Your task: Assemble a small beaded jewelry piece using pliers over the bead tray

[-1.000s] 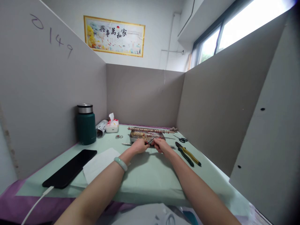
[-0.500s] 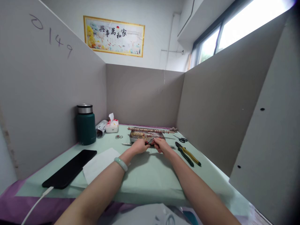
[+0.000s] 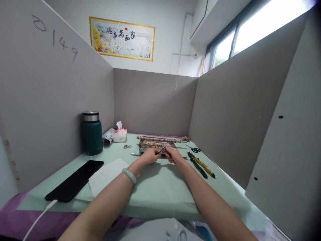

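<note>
My left hand (image 3: 149, 156), with a pale green bangle (image 3: 129, 175) at the wrist, is closed around small pliers (image 3: 162, 150). Their metal tip points up and right toward my right hand (image 3: 173, 155). The fingers of that hand are pinched together at the tip, and whatever they hold is too small to make out. Just behind both hands sits a metal tray (image 3: 144, 150) with gold and red bits in it. A stick wound with small beads (image 3: 160, 140) lies across its far side.
To the right lie yellow-and-green pliers (image 3: 202, 165) and black scissors (image 3: 196, 150). On the left are a phone (image 3: 75, 180) on a cable, white paper (image 3: 107, 175), a teal bottle (image 3: 92, 137), a tissue pack (image 3: 120, 135) and some rings (image 3: 127, 146). Grey partitions (image 3: 155, 100) enclose the table.
The pliers' tip has shifted slightly and now shows more plainly between my hands. My right fingers have turned a little; both arms stay in place.
</note>
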The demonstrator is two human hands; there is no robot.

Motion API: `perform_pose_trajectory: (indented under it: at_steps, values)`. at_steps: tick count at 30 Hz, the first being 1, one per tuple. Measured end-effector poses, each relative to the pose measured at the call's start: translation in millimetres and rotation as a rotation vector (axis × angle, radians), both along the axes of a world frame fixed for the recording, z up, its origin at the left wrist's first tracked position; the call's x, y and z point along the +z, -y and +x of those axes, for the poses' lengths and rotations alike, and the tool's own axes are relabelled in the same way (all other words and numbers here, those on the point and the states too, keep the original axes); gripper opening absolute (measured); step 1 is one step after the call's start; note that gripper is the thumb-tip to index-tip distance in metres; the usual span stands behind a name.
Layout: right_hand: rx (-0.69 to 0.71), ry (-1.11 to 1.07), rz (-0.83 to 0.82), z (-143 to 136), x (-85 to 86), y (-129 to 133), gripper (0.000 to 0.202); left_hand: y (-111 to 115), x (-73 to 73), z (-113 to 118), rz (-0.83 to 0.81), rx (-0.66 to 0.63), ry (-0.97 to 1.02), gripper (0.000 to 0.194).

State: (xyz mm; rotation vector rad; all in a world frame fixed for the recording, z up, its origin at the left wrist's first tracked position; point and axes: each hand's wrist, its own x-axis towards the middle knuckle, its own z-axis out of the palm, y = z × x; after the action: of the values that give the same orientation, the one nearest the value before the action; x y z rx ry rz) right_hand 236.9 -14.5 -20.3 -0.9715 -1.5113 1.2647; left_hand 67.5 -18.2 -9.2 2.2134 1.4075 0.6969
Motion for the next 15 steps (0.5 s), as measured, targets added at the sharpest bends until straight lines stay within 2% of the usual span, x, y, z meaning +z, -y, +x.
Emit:
perform_pose_trajectory:
  at_steps: [6,15]
  values:
    - [-0.020,0.018,0.006,-0.7,-0.1,0.6,0.033,8.3,6.7,1.2,0.072,0.035,-0.085,0.026]
    - [-0.028,-0.013,0.031,0.0,-0.7,-0.4,0.036,6.4,4.9,1.1,0.096,0.024,-0.092,0.025]
